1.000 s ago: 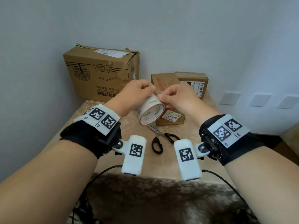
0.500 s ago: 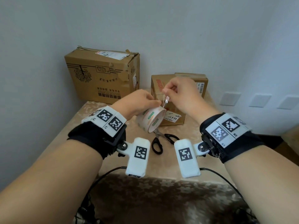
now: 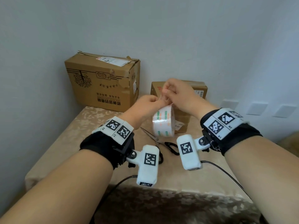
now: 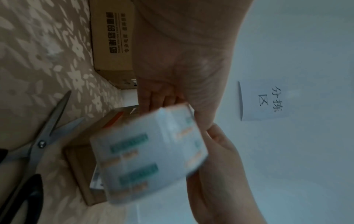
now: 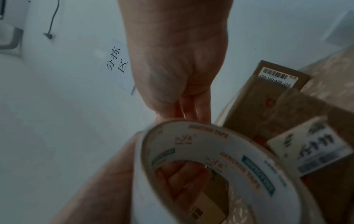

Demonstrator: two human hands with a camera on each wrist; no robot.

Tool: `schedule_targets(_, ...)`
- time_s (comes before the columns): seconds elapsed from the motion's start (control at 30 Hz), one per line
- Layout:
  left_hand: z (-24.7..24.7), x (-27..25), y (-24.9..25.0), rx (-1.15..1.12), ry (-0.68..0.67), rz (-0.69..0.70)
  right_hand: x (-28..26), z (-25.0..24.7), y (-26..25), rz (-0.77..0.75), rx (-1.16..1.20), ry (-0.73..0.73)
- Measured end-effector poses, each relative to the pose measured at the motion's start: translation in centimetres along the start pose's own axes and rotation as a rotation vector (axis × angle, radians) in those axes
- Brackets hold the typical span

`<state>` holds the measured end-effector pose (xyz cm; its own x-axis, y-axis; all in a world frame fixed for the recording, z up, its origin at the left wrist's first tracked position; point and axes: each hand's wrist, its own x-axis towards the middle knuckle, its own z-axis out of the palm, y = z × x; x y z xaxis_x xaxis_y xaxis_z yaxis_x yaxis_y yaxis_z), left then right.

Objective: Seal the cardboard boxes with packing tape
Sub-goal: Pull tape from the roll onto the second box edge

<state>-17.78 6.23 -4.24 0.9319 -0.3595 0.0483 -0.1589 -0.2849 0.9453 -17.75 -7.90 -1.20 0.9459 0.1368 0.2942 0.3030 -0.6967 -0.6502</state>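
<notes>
Higher now, the right hand pinches the peeled clear tape end — the left hand grips the white printed tape roll, so sealing can soon begin.

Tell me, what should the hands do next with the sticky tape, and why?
Probably keep pulling. The right hand pinches the tape's free end just above the tape roll that the left hand holds, so only a short strip is out, too short to seal a box.

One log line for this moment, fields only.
step: peeling tape end | left hand: holds roll | right hand: pinches tape end | scissors: on table | boxes: not yet taped
</notes>
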Motion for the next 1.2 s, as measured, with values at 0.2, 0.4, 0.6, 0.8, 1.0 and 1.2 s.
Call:
schedule_targets(0.2,-0.4,-0.6,0.3,-0.095,-0.151,-0.033,-0.2,-0.7,0.4,0.023,-0.005,0.073)
schedule_targets(0.4,-1.2,-0.8,-0.3,0.113,-0.051,-0.009,-1.4,-0.2,-0.1,0.004,0.077,0.097)
schedule_targets(0.6,0.0,-1.2,-1.0,0.121,-0.136,-0.023,-0.9,-1.9,-1.5,-0.069,0.095,0.142)
schedule_targets(0.8,1.8,-0.6,0.0,-0.012,-0.102,0.082,-1.3,-2.7,-0.4,-0.094,-0.104,0.083)
schedule_targets(1.0,3.5,0.1,-0.6,-0.09,-0.089,0.064,-2.2,-1.4,1.6,0.005,-0.023,0.062)
schedule_targets(1.2,3.7,0.2,-0.1,-0.18,0.014,0.067,-2.8,-0.5,3.2,-0.042,-0.04,0.077)
